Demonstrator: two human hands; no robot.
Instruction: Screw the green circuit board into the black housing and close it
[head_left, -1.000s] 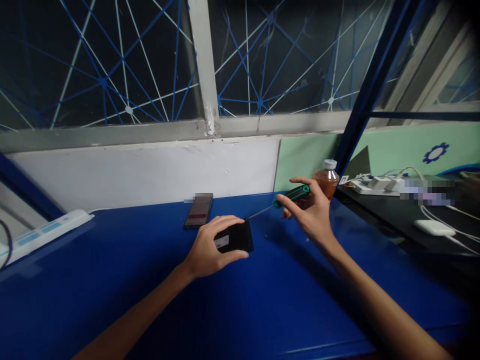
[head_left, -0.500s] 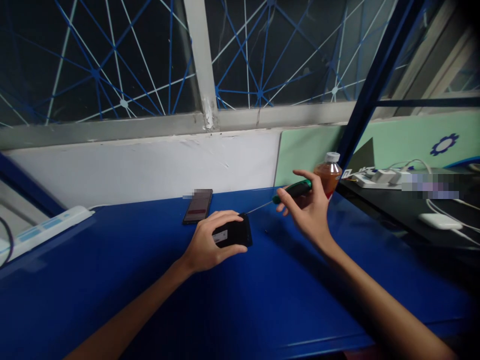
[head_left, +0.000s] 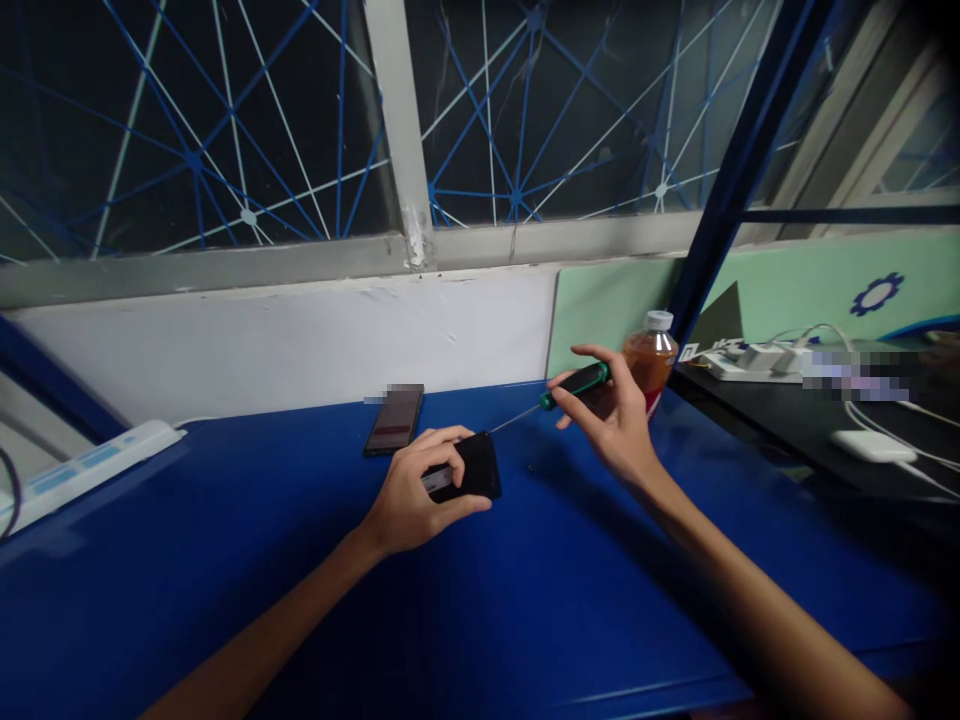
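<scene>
My left hand (head_left: 420,492) grips a small flat black box-shaped device (head_left: 478,468) with a pale label, one finger bent over its top. In my right hand (head_left: 615,412) is a screwdriver (head_left: 583,382) with a black and green handle, held between thumb and fingers. Its thin shaft slants down to the left, and the tip meets the device's far right corner. Whether the tip sits in a screw is too small to tell. A tiny dark speck, perhaps a screw (head_left: 531,467), lies on the blue table (head_left: 600,600) right of the device.
Behind my left hand lies a phone (head_left: 394,418). A bottle of orange-brown drink (head_left: 649,352) stands just behind my right hand. At the left edge is a white power strip (head_left: 97,470); chargers, cables and a white adapter (head_left: 874,446) lie on a black surface at right.
One finger of my left hand has bent in over the top of the device. My right hand keeps the screwdriver at the same corner. The view has shifted slightly.
</scene>
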